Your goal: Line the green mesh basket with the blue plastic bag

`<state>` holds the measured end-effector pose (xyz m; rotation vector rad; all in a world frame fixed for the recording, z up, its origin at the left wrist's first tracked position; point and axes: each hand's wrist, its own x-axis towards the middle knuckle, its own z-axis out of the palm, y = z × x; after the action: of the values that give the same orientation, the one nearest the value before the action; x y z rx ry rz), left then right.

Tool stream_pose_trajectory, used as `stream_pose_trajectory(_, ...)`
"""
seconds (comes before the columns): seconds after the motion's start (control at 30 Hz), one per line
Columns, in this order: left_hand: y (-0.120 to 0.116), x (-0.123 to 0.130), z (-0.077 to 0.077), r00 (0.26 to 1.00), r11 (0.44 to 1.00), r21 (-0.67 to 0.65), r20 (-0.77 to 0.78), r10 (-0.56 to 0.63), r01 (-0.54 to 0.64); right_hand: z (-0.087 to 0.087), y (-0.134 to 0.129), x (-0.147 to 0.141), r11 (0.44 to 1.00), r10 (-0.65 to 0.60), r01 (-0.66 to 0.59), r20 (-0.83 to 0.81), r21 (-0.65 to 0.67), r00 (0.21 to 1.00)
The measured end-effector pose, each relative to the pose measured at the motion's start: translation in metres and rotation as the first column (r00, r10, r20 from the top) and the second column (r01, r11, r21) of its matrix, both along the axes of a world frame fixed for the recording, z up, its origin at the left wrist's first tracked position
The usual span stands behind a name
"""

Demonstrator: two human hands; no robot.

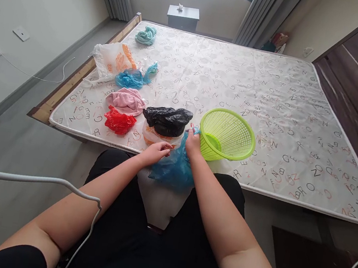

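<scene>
A blue plastic bag (pixel 175 169) hangs over the mattress edge between my knees. My right hand (pixel 193 144) is closed around its upper part, beside the green plastic basket (pixel 228 135). Left of it, my left hand (pixel 158 152) has its fingers loosely bent and apart, close to the bag, with nothing visible in it. Just beyond that hand a crumpled black plastic bag (pixel 169 121) rests on a white and orange plastic bag (pixel 151 136). The basket stands tilted with its opening toward me, and no item shows inside.
Along the left of the mattress (pixel 288 110) lie a red plastic bag (pixel 120 121), a pink cloth (pixel 126 100), another blue bag (pixel 129 78), a white and orange bag (pixel 114 61) and a teal cloth (pixel 146 35). A white cable (pixel 29 179) crosses above my left forearm.
</scene>
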<state>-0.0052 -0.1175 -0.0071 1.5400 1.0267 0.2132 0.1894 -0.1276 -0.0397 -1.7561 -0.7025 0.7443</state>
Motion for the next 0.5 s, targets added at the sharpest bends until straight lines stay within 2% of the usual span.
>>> stream_pose_trajectory(0.2,0.0,-0.001,-0.004,0.999,0.998,-0.03,0.004,-0.051,0.051,-0.005,0.031,0.01,0.986,-0.168,0.168,-0.017,-0.006,0.986)
stream_pose_trajectory(0.3,0.002,-0.004,-0.005,0.999,0.998,-0.026,0.0,-0.054,0.054,-0.002,0.044,0.01,0.98,-0.195,0.196,0.045,-0.018,0.98)
stream_pose_trajectory(0.4,0.003,-0.006,-0.006,0.999,0.999,-0.014,0.001,-0.051,0.051,0.009,0.056,0.009,0.992,-0.113,0.119,0.118,-0.05,0.987)
stream_pose_trajectory(0.5,0.003,-0.008,-0.007,0.998,0.998,-0.008,0.0,-0.059,0.059,0.021,0.064,0.008,0.99,0.078,-0.051,0.212,-0.13,0.974)
